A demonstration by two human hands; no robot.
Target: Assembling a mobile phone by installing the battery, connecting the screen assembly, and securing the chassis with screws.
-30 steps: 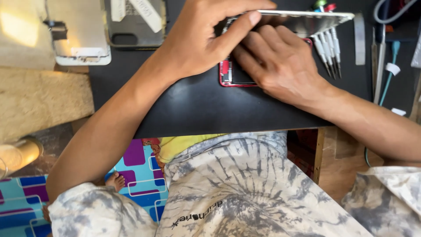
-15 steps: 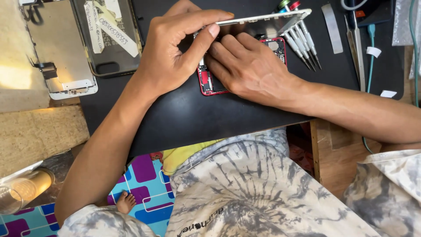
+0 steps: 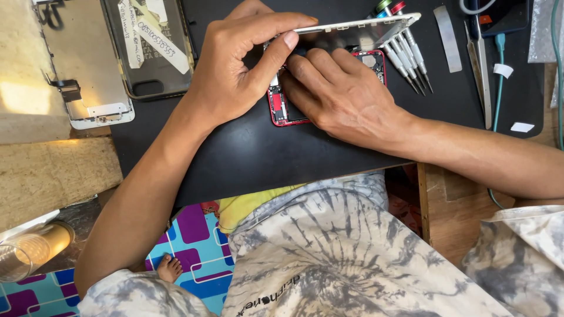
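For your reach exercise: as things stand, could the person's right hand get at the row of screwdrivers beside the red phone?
Probably yes. The right hand rests on the red phone, and the screwdrivers lie just beyond its fingers on the black mat, with nothing between; only the lifted screen hangs nearby.

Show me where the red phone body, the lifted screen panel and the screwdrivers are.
red phone body (image 3: pixel 281 110), head view, lower left corner.
lifted screen panel (image 3: pixel 358 24), head view, white edge.
screwdrivers (image 3: pixel 405 58), head view, metal shafts.

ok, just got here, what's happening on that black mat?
A person has a red-framed phone opened up on the black work mat. The left hand pinches the lifted white-edged screen panel by its edge, tilted up off the body. The right hand rests on the phone's exposed insides, fingertips under the panel. A row of metal screwdrivers lies beside it.
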